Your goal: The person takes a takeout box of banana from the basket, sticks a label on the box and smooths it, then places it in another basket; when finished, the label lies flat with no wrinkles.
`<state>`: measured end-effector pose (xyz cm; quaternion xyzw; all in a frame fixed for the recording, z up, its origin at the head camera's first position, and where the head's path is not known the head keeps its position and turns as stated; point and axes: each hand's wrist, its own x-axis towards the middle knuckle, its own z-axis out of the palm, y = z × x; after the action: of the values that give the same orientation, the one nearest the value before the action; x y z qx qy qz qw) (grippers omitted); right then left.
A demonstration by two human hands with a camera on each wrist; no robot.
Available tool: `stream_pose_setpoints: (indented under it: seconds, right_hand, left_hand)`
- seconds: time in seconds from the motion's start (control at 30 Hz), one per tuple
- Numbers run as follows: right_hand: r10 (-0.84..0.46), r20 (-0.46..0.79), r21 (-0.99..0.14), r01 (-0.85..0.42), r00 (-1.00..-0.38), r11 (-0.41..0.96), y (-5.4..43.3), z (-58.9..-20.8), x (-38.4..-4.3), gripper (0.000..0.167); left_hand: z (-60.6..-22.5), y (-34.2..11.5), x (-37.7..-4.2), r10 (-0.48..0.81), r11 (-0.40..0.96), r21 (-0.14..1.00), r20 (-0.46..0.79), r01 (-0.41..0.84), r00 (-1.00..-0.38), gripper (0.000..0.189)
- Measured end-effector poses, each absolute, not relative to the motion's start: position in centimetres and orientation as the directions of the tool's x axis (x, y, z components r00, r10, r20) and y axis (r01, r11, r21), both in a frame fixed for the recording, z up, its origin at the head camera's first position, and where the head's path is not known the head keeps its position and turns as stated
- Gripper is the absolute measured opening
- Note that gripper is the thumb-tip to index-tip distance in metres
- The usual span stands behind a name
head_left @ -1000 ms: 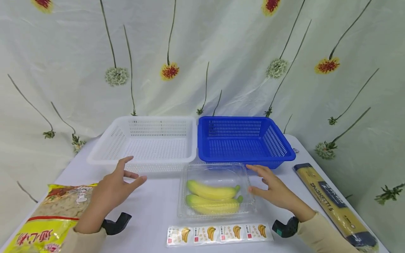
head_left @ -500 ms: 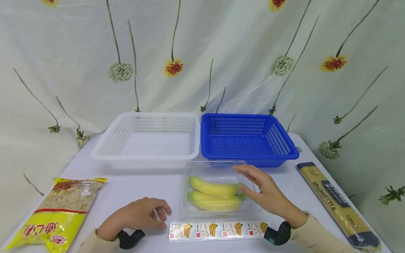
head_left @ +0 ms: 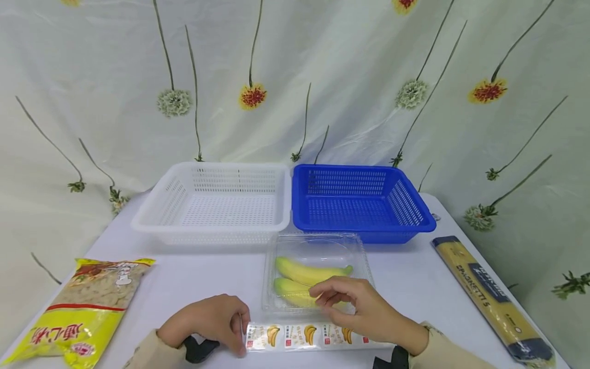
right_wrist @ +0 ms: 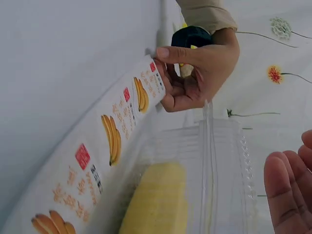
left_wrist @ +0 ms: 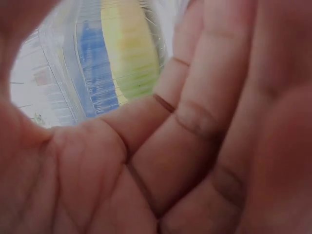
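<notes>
Head view: at lower centre, the left hand (head_left: 214,319) pinches the left end of the label strip (head_left: 295,336); the right hand (head_left: 357,306), its grip part-open and holding nothing, overlaps the clear container (head_left: 318,248). Left wrist view: fingertip contact cannot be judged. Right wrist view: strip spans lower left to upper centre.

a curtained-off tabletop station — flowered curtain (head_left: 350,66) behind a white table (head_left: 207,271).

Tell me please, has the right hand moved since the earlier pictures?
Yes. Judged against the blue basket in the head view, the right hand has moved leftward and lower in the picture, farther from that basket.
</notes>
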<state>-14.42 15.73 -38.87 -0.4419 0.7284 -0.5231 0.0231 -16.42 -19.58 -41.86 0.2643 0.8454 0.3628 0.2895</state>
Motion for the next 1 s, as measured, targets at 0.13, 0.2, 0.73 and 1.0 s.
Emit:
stream_pose_setpoints:
  seconds: [0.13, 0.2, 0.73, 1.0]
  right_hand:
    - [-0.768, 0.375, -0.768, -0.638, -0.520, 0.058, 14.6, -39.5, -13.8, 0.026]
    - [-0.810, 0.332, -0.761, -0.644, -0.483, 0.072, 14.1, -40.0, -13.6, 0.026]
    - [-0.882, 0.050, -0.789, -0.560, -0.468, 0.252, 9.7, -42.1, -12.8, 0.030]
    - [-0.844, 0.040, -0.755, -0.569, -0.535, 0.325, 7.7, -42.5, -12.9, 0.020]
  left_hand:
    - [-42.1, -19.5, -16.8, 0.690, 0.548, 0.812, -0.300, 0.204, -0.659, 0.026]
    - [-41.8, -19.3, -16.8, 0.712, 0.520, 0.832, -0.298, 0.193, -0.636, 0.025]
    - [-42.1, -19.0, -17.2, 0.851, 0.331, 0.942, -0.273, 0.056, -0.449, 0.013]
    - [-42.5, -18.8, -17.3, 0.884, 0.277, 0.959, -0.228, 0.064, -0.408, 0.017]
